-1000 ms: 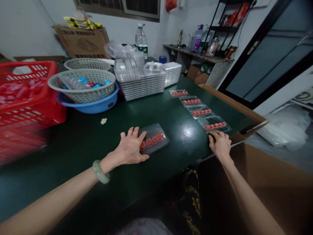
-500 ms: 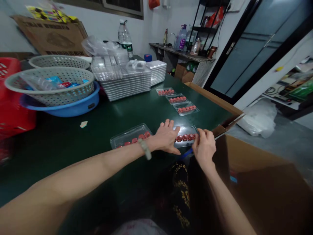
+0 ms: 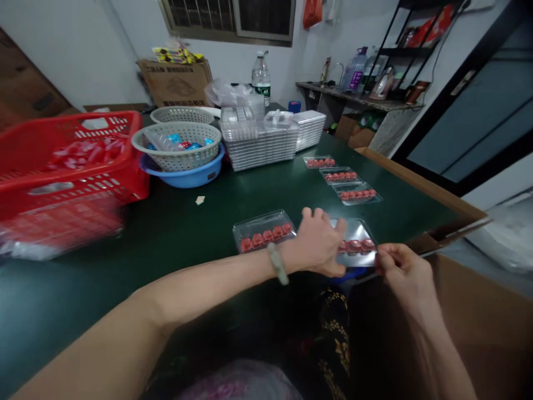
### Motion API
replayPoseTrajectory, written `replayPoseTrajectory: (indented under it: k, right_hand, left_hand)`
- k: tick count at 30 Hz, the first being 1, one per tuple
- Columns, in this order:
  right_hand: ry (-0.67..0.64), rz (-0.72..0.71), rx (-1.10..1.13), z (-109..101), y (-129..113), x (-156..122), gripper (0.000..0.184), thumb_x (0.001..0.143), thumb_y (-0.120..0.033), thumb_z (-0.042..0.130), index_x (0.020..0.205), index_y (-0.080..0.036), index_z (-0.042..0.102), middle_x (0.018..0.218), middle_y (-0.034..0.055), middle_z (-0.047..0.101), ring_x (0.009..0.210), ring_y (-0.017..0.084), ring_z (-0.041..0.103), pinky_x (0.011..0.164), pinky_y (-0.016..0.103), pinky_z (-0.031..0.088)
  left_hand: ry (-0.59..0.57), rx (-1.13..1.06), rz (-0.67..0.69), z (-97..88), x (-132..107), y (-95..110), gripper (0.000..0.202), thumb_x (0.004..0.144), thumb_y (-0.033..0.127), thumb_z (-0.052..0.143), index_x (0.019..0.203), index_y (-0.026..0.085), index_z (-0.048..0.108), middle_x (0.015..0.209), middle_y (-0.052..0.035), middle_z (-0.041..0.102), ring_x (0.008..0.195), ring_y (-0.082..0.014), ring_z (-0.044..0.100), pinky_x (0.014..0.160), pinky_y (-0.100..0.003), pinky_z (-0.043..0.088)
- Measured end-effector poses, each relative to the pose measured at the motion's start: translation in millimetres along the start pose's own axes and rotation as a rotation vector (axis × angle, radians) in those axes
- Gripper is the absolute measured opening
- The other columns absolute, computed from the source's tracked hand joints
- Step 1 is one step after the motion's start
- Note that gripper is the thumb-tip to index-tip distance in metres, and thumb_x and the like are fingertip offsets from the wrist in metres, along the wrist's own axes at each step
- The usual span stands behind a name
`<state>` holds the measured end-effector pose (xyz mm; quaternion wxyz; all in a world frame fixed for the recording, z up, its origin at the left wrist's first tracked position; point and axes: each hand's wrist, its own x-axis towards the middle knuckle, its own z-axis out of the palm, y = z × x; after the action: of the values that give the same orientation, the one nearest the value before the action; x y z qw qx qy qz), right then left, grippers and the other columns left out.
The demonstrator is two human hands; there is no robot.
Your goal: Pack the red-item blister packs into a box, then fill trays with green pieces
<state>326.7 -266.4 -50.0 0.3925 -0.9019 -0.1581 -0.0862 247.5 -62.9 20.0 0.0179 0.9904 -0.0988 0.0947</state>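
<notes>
The dark green counter (image 3: 175,233) holds a lot of things. A red basket (image 3: 70,161), a blue tub (image 3: 183,180) and a big stack of clear trays (image 3: 260,150) sit at the back. Three trays with red bits (image 3: 339,175) lie in a row, one more tray with red bits (image 3: 264,232) lies near the front, and a tiny paper scrap (image 3: 200,200) lies alone.

1. Small packing workshop in a plain, home-like room.
2. Green tabletop (image 3: 216,214) with stacked clear plastic trays (image 3: 260,150).
3. Red plastic crate (image 3: 83,119), perforated baskets (image 3: 177,158), cardboard carton (image 3: 175,83) alongside.
4. Wall shelf (image 3: 353,100) with bottles.
</notes>
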Motion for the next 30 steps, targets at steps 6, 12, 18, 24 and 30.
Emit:
replayPoseTrajectory:
  k: [6,12,18,24,30]
  right_hand:
    - [-0.203,-0.165,0.001,76,-106,4,0.016,0.078,-0.023,0.044,0.078,-0.020,0.060,0.067,0.0036,0.063,0.061,0.016,0.056,0.057,0.026,0.038]
    - [-0.269,-0.147,-0.200,123,-112,7,0.014,0.079,-0.023,0.045,0.074,-0.022,0.059,0.074,0.0026,0.061,0.064,0.015,0.054,0.053,0.024,0.030]
    - [-0.367,-0.117,0.010,124,-94,10,0.012,0.077,-0.025,0.047,0.070,-0.022,0.057,0.065,-0.0017,0.059,0.057,0.012,0.052,0.053,0.022,0.034]
    - [-0.418,-0.118,0.189,114,-70,41,0.030,0.083,-0.041,0.045,0.088,-0.017,0.063,0.069,0.0019,0.061,0.060,0.014,0.055,0.058,0.025,0.042]
    - [0.019,-0.196,-0.582,93,-9,102,0.035,0.083,-0.031,0.049,0.114,-0.016,0.058,0.110,0.0145,0.056,0.096,0.025,0.050,0.076,0.035,0.038]
  left_hand:
    - [-0.110,0.103,-0.300,-23.4,-72,-68,0.080,0.059,0.062,0.056,0.119,0.010,0.049,0.099,-0.0189,0.054,0.089,-0.0336,0.045,0.077,-0.047,0.030]
    - [-0.216,-0.097,-0.396,16.3,-91,-100,0.087,0.066,0.064,0.051,0.136,0.016,0.034,0.117,-0.0188,0.050,0.099,-0.0346,0.046,0.082,-0.048,0.036]
    - [-0.159,-0.144,-0.338,18.5,-99,-101,0.087,0.069,0.058,0.059,0.142,0.035,0.018,0.150,-0.0128,0.009,0.122,-0.0446,0.030,0.087,-0.055,0.034]
    - [-0.221,-0.108,-0.324,22.9,-89,-114,0.084,0.067,0.073,0.049,0.136,0.026,0.038,0.142,-0.0163,0.033,0.118,-0.0407,0.038,0.089,-0.055,0.031]
    - [-0.190,-0.074,-0.267,33.8,-91,-116,0.081,0.068,0.066,0.053,0.136,0.023,0.039,0.145,-0.0169,0.028,0.125,-0.0389,0.032,0.090,-0.052,0.031]
